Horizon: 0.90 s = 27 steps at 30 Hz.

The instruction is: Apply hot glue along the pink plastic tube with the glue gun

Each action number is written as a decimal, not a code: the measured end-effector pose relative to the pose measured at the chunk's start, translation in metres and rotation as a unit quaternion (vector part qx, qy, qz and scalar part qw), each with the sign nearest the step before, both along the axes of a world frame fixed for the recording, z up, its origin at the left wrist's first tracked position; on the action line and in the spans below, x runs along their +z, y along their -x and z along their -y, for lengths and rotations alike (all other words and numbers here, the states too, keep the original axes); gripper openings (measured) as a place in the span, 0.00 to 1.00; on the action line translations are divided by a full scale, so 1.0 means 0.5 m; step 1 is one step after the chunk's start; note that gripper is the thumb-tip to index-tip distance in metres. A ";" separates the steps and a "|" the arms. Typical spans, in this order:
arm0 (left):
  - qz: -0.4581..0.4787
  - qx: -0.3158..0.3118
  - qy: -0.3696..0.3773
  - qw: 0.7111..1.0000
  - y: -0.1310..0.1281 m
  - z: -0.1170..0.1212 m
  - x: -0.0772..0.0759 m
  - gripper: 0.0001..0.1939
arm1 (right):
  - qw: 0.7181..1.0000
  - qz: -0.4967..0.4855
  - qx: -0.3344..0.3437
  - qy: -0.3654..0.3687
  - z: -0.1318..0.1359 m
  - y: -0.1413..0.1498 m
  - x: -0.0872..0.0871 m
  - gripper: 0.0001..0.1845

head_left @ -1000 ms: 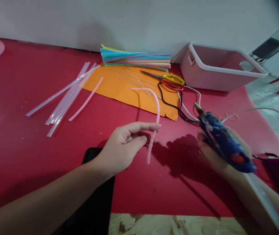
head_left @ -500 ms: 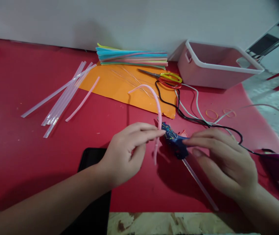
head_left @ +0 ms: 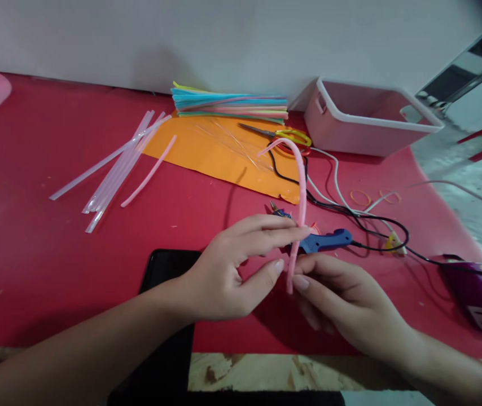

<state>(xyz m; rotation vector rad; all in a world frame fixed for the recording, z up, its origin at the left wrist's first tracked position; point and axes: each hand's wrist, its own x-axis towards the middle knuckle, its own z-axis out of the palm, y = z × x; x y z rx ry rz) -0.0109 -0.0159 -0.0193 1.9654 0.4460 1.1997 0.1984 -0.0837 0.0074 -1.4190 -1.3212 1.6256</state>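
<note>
A pink pipe cleaner stands upright in front of me, its top bent over to the left. My left hand holds it partway down between the fingers, with the thumb apart from it. Near its lower end, my right hand pinches it between thumb and forefinger. Just behind both hands a blue glue gun lies on the red table; my left fingers and the pipe cleaner cover part of its body. Another pink pipe cleaner rests on the table to the left.
Clear glue sticks lie at the left. Behind are a bundle of coloured pipe cleaners, an orange sheet, scissors and a pink bin. Cords run right toward a purple box. A black phone-like slab sits under my left arm.
My right hand has let go of the glue gun, now lying on the table, and has taken the pipe cleaner's lower end. My left hand and the pipe cleaner have shifted right.
</note>
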 end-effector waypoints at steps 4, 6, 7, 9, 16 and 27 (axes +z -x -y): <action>0.000 0.004 0.011 1.000 0.000 0.000 -0.002 0.31 | 0.993 -0.095 -0.001 0.076 0.002 -0.009 -0.015 0.27; 0.001 0.000 0.008 1.000 0.000 0.000 -0.001 0.32 | 0.989 -0.117 0.002 0.090 0.000 -0.009 -0.022 0.29; 0.003 -0.002 0.007 1.000 0.000 0.000 0.000 0.33 | 0.989 -0.117 0.004 0.095 -0.001 -0.007 -0.023 0.30; 0.002 -0.007 0.016 1.000 0.000 0.002 0.003 0.33 | 0.989 -0.102 0.005 0.106 -0.003 -0.001 -0.021 0.31; 0.035 -0.059 0.177 0.982 0.001 0.011 0.008 0.31 | 0.983 -0.149 -0.002 0.110 -0.004 0.000 -0.011 0.27; 0.135 -0.169 0.599 0.771 -0.007 -0.013 0.033 0.16 | 0.913 -0.288 0.162 0.240 -0.005 -0.031 -0.024 0.23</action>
